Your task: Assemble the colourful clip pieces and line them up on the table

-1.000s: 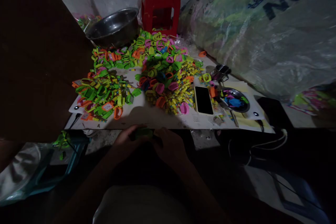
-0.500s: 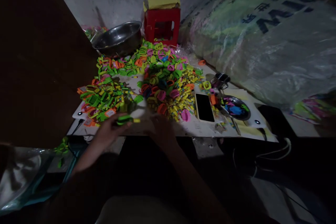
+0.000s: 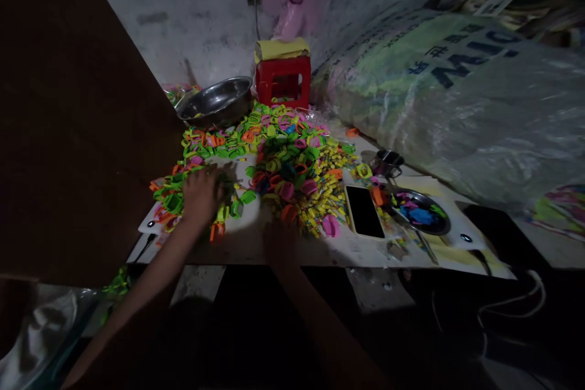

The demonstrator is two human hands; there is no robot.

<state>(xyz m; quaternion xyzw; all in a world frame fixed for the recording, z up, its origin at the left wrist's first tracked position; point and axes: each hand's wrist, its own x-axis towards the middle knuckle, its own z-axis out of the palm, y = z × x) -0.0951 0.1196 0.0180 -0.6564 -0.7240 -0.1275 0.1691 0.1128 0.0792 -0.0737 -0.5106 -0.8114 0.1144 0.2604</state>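
Left hand: The left hand (image 3: 201,192) reaches palm down over the left pile (image 3: 172,202) of mostly green plastic bands. Its fingers look slightly spread; their tips blur, so whether they pinch anything cannot be told.
Right hand: The right hand (image 3: 281,241), deep in shadow, is low at the near edge of the central heap (image 3: 320,198), beside an orange band (image 3: 289,214). Its finger state and contents cannot be told.
Bands and small pieces: Green, pink and orange bands spread across the back of the tabletop (image 3: 338,253); small yellow pieces crowd the central heap. Both lie loose, probably for easy reach.
Basin: A steel basin (image 3: 219,103) sits at the back left, tilted, perhaps because bands lie under its edge.
Stool: A red stool (image 3: 262,82) bears a yellow cover (image 3: 282,49) and seems to prop up a pink fan (image 3: 291,21).
Right side: A phone (image 3: 365,211) lies face up, its screen dark, near a metal cup (image 3: 388,164) and a metal dish (image 3: 441,226) whose rim keeps blue and pink bits together.
Writing: The plastic sack (image 3: 457,109) shows large slanted capitals, apparently "WTJ", with Chinese characters; smaller print is unclear.
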